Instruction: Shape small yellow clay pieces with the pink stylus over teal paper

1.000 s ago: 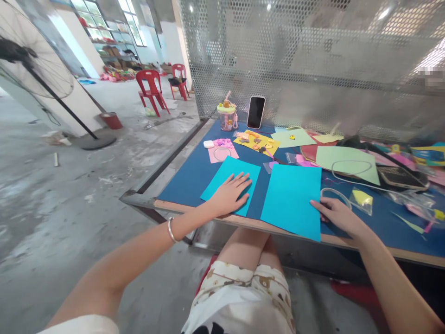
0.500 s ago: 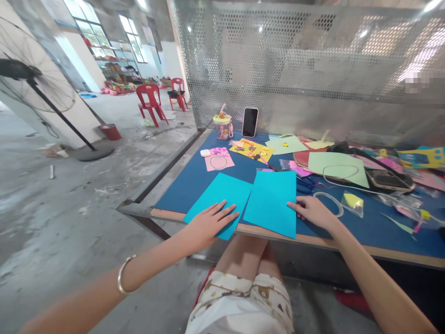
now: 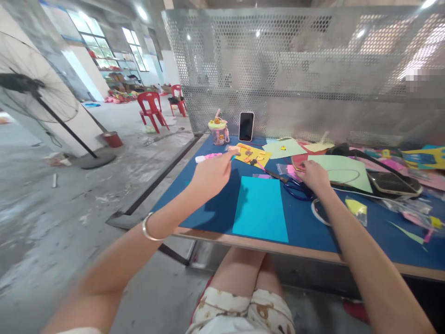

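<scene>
My left hand point(image 3: 212, 175) is raised over the left of the table with its fingers closed. Bits of blue sheet show at its fingertips and beside the wrist; the hand and forearm hide most of that sheet. A second bright blue sheet point(image 3: 261, 208) lies flat near the front edge. My right hand point(image 3: 314, 177) has curled fingers at the left edge of a light green sheet point(image 3: 347, 169) and a red flat item point(image 3: 297, 162); what they grip is hidden. Scissors point(image 3: 297, 189) with dark blue handles lie just left of that hand.
Behind stand a lidded cup point(image 3: 218, 133) and an upright phone point(image 3: 246, 126). A yellow sheet point(image 3: 266, 158) bears small decorations. Clutter on the right includes another phone point(image 3: 394, 182) and a small bag point(image 3: 356, 209). A perforated metal panel point(image 3: 278, 60) closes the back.
My left hand has lifted off the table with the left blue sheet. My right hand has left the other blue sheet and moved back to the pile. The scissors' handles are now uncovered.
</scene>
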Action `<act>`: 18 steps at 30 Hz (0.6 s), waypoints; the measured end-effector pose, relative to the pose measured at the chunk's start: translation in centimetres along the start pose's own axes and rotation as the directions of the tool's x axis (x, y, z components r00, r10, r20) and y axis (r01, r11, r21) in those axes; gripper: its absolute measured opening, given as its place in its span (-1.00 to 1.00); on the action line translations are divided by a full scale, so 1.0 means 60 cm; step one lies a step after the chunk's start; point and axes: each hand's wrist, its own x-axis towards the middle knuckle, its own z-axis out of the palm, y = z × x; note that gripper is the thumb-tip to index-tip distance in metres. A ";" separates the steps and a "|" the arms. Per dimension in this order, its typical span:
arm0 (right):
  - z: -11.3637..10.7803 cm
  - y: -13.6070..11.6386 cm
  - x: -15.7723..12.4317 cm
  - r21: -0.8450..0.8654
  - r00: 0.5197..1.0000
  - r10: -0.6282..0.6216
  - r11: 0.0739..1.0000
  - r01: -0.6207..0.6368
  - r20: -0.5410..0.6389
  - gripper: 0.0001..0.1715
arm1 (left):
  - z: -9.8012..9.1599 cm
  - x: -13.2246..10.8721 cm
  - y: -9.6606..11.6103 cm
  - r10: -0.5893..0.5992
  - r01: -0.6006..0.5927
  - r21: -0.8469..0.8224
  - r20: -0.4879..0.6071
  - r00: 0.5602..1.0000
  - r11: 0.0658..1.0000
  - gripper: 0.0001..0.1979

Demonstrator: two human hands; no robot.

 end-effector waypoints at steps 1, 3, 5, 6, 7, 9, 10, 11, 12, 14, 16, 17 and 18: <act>0.010 0.003 0.012 -0.020 1.000 0.014 1.000 -0.014 0.020 -0.58 | 0.004 0.016 0.020 0.018 -0.018 0.027 -0.011 1.000 0.999 -0.54; 0.025 0.005 0.031 -0.035 0.997 0.045 0.998 -0.042 0.067 -0.59 | 0.012 0.045 0.057 0.073 -0.073 0.095 -0.003 0.997 0.993 -0.51; 0.033 0.006 0.043 -0.029 0.993 0.061 0.998 -0.059 0.098 -0.64 | 0.015 0.069 0.089 0.112 -0.112 0.151 0.009 0.994 0.982 -0.47; 0.035 0.007 0.046 -0.023 0.992 0.066 0.998 -0.064 0.103 -0.66 | 0.013 0.080 0.103 0.122 -0.124 0.168 0.021 0.992 0.978 -0.45; 0.036 0.009 0.048 -0.017 0.992 0.071 0.997 -0.069 0.104 -0.66 | 0.011 0.091 0.116 0.128 -0.131 0.181 0.027 0.991 0.975 -0.44; 0.034 0.016 0.049 -0.018 0.991 0.091 0.996 -0.090 0.099 -0.64 | 0.011 0.114 0.142 0.167 -0.162 0.188 -0.010 0.986 0.969 -0.41; 0.032 0.021 0.049 -0.018 0.991 0.106 0.994 -0.104 0.087 -0.62 | 0.016 0.126 0.155 0.210 -0.197 0.186 -0.057 0.976 0.963 -0.41; 0.030 0.027 0.050 -0.006 0.991 0.121 0.993 -0.121 0.064 -0.59 | 0.025 0.139 0.167 0.277 -0.254 0.183 -0.113 0.954 0.950 -0.42; 0.028 0.034 0.050 0.017 0.990 0.138 0.990 -0.139 0.029 -0.56 | 0.040 0.152 0.179 0.358 -0.329 0.183 -0.163 0.919 0.927 -0.43; 0.025 0.048 0.054 0.093 0.982 0.177 0.981 -0.170 -0.066 -0.54 | 0.081 0.178 0.201 0.543 -0.510 0.198 -0.193 0.817 0.837 -0.45; 0.024 0.063 0.059 0.178 0.960 0.224 0.965 -0.194 -0.167 -0.57 | 0.133 0.201 0.218 0.686 -0.653 0.220 -0.151 0.712 0.725 -0.47; 0.025 0.071 0.062 0.206 0.946 0.249 0.957 -0.207 -0.208 -0.59 | 0.159 0.211 0.225 0.740 -0.706 0.232 -0.120 0.662 0.669 -0.48; 0.026 0.078 0.065 0.229 0.929 0.275 0.948 -0.220 -0.246 -0.60 | 0.182 0.220 0.230 0.771 -0.738 0.238 -0.095 0.629 0.631 -0.51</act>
